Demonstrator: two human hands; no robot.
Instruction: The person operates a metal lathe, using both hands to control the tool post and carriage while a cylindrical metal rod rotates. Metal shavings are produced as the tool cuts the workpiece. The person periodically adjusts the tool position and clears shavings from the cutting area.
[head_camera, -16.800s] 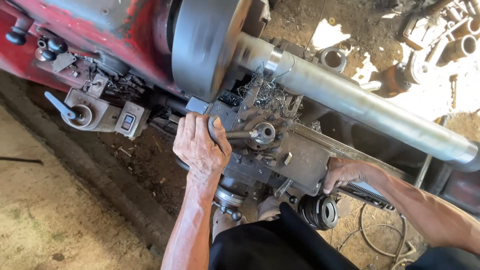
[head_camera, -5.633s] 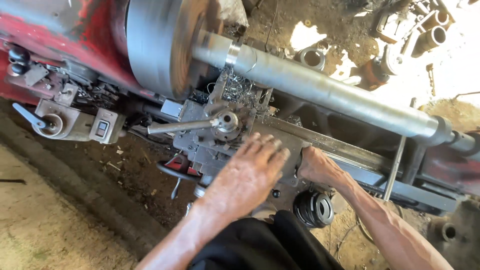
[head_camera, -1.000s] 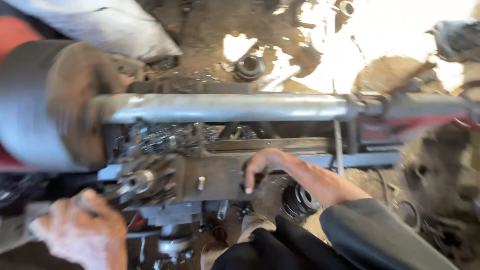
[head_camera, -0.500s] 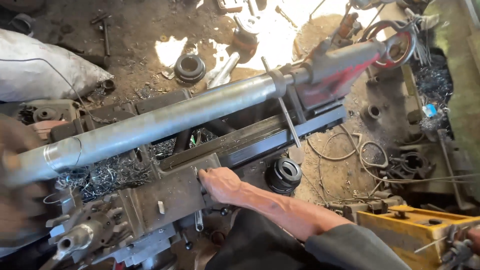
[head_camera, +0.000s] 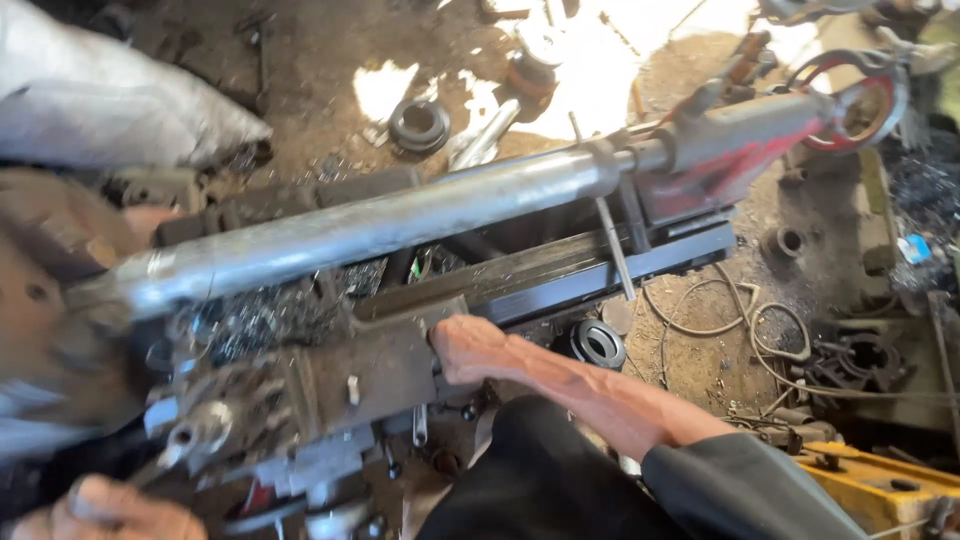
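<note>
A long grey steel shaft lies along an old lathe, held in the blurred chuck at the left and by the red tailstock at the upper right. My right hand rests with curled fingers on the edge of the greasy carriage, just below the lathe bed. My left hand is at the bottom left corner, fingers closed around a thin lever handle near the tool post. Metal chips lie heaped beside the tool post.
A red handwheel sits at the tailstock's end. Bearing rings, loose wires and scrap parts litter the dirt floor. A grey sack lies at the upper left, and a yellow box corner shows at the lower right.
The view has swung right from the chuck toward the tailstock. My right hand stays on the carriage. My left hand has dropped to the lower left corner onto a lever handle.
</note>
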